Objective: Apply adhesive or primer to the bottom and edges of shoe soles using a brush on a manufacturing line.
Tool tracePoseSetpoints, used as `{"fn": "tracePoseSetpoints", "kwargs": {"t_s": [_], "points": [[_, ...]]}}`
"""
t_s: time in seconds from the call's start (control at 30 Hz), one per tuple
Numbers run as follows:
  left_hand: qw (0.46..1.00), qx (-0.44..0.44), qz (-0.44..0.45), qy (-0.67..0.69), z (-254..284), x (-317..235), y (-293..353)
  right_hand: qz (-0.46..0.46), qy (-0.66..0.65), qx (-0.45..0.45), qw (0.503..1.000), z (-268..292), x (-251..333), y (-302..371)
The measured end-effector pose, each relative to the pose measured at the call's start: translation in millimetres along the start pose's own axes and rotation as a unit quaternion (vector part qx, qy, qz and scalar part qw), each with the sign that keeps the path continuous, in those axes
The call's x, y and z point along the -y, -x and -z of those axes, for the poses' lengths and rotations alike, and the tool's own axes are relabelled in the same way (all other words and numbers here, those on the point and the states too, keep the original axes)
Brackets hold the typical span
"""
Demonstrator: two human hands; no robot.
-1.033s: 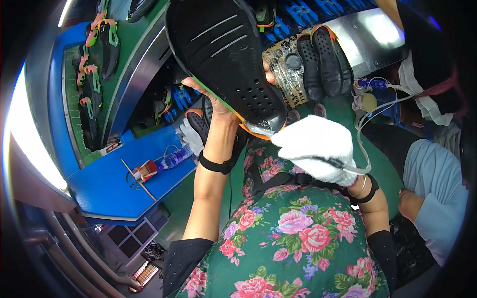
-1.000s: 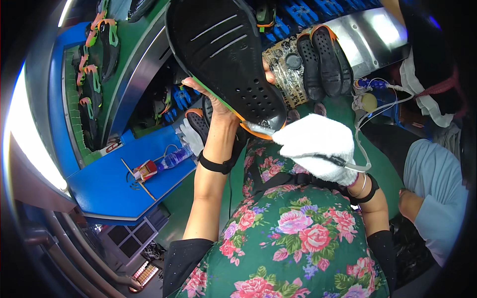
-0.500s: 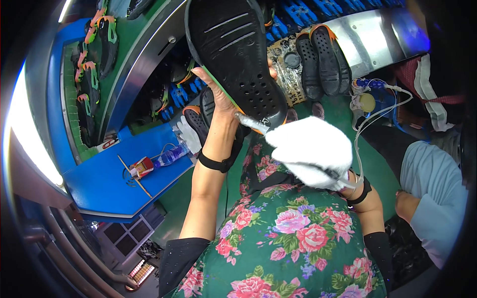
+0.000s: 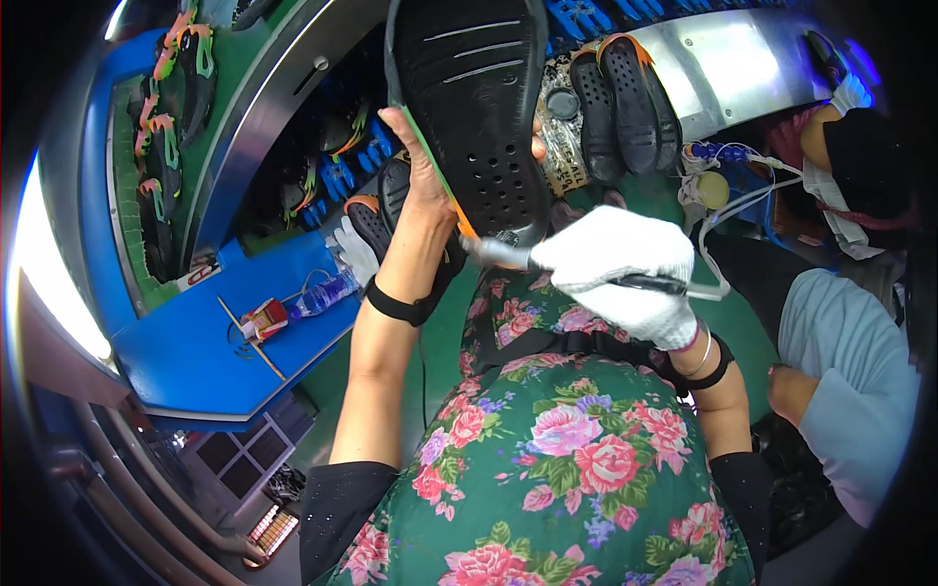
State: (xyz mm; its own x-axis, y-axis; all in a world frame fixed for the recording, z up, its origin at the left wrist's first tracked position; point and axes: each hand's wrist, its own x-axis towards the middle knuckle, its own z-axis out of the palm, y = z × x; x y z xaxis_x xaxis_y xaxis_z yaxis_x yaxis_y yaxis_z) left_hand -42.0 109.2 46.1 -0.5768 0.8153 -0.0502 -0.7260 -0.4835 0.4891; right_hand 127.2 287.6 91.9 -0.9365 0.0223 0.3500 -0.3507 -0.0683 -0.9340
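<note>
A large black shoe sole [image 4: 474,107] with round holes, long slots and a green and orange edge is held up by my bare left hand [image 4: 425,190]. The thumb lies along its left side, and fingertips show at its right. My right hand [image 4: 625,273], in a white knitted glove, is closed around the dark handle of a brush [image 4: 503,254]. A pale hose [image 4: 713,291] runs from the handle's rear. The brush tip meets the sole's near end at its rim, close to my left wrist.
Several perforated black soles [image 4: 630,107] rest at the upper right by a metal-topped conveyor [image 4: 713,68]. More soles [image 4: 200,83] lie on the left line. A blue shelf [image 4: 215,361] bears a bottle [image 4: 327,293] and a red packet [image 4: 266,320]. A person's light-blue sleeve [image 4: 850,361] is at right.
The brush tip has shifted slightly left and down along the sole's near rim. My right glove has turned, showing the handle more. Another person's arm has appeared at upper right.
</note>
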Motion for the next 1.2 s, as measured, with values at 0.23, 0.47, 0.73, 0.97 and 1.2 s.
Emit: {"fn": "tracePoseSetpoints", "kwargs": {"t_s": [0.23, 0.47, 0.73, 0.97, 1.2], "points": [[0.996, 0.046, 0.079, -0.01, 14.3, -1.5, -0.1, 0.076, -0.002, 0.129, 0.989, -4.5, -4.5, 3.7], [0.982, -0.015, 0.186, -0.016, 14.8, -6.9, 5.7, 0.122, 0.164, 0.155, 0.967, -6.2, -9.9, -0.4], [0.965, -0.068, 0.238, -0.09, 8.2, -18.9, 10.2, 0.101, 0.079, 0.178, 0.976, -2.4, -15.7, -16.3], [0.974, -0.077, 0.206, 0.049, 14.4, -1.7, 23.9, -0.076, -0.081, 0.094, 0.989, 10.9, -9.9, -21.1], [0.969, -0.216, 0.052, 0.108, 11.2, 51.8, 62.5, -0.007, 0.088, -0.001, 0.996, 18.8, -6.4, -36.8]]}}
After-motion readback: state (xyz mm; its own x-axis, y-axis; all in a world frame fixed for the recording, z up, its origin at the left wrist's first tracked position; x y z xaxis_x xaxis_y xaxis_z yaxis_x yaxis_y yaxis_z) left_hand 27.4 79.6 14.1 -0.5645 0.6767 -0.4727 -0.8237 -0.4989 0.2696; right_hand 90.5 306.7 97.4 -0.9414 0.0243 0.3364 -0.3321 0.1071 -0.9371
